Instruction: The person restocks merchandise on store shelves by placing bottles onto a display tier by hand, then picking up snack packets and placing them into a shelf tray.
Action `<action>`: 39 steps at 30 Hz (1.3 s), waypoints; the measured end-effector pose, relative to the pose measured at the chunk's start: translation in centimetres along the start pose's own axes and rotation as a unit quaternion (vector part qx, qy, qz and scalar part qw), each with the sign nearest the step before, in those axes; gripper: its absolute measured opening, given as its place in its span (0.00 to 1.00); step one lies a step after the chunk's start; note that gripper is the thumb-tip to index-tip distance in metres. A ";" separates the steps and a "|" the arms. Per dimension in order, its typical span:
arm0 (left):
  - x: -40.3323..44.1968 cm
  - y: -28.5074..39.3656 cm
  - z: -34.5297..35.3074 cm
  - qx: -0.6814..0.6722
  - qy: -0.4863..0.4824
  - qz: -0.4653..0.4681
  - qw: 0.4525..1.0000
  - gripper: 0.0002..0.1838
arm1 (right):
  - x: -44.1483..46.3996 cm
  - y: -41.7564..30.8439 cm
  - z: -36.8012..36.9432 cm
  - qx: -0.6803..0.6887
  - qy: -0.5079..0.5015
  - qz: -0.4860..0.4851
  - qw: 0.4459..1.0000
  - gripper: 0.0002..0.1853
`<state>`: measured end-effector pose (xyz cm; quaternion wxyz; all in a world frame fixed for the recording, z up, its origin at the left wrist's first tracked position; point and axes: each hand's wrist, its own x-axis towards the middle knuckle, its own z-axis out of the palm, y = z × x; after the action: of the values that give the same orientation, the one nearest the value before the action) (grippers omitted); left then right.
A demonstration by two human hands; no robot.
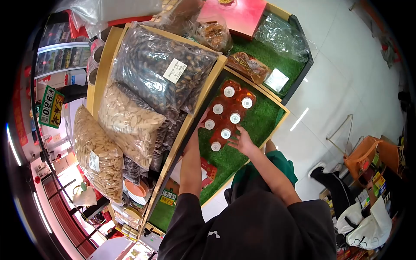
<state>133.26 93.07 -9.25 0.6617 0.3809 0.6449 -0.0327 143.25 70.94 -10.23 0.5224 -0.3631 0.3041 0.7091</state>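
Note:
Several small bottles with orange-red contents and white caps stand grouped on the green turf of a wood-edged shelf. My right hand is at the near right side of the group, its fingers apart and close to the bottles. On the left side of the group, my left hand shows only in small part at the bottles' edge. Its fingers are hidden behind the bottles and the shelf edge.
Large clear bags of dark seeds and pale seeds lie left of the bottles. A packaged brown item and a pink box are beyond them. A person in black trousers is at the right.

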 end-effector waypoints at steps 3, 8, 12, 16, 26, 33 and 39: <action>-0.3 -0.3 0.4 0.013 -0.005 -0.009 1.000 0.24 | 0.0 0.0 -0.2 -0.005 -0.013 -0.005 1.000 0.37; -1.1 -0.8 1.0 0.033 -0.010 -0.019 0.999 0.25 | -0.2 -0.1 -0.2 -0.024 -0.018 -0.006 1.000 0.39; -2.0 -1.1 1.3 0.075 0.002 0.026 0.997 0.27 | -0.1 0.2 -0.4 -0.031 -0.019 -0.010 0.999 0.39; -2.8 -2.0 0.4 0.049 0.031 -0.007 0.998 0.30 | -0.7 0.6 -1.1 -0.015 -0.036 -0.017 0.999 0.40; -13.0 -13.1 -4.3 -0.130 0.169 0.155 0.965 0.33 | -1.3 0.9 -2.8 -0.001 -0.099 -0.024 0.995 0.32; -18.8 -32.2 -6.2 -0.269 0.387 0.206 0.858 0.11 | -4.2 2.4 -2.9 -0.092 -0.112 -0.048 0.988 0.29; -25.3 -49.0 -3.8 -0.204 0.559 0.178 0.784 0.12 | -1.3 6.3 -8.1 -0.203 -0.004 -0.060 0.977 0.21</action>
<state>99.66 49.13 -9.19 0.2419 0.2970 0.8139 0.4367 139.06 62.03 -13.31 0.4799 -0.4767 0.1294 0.7250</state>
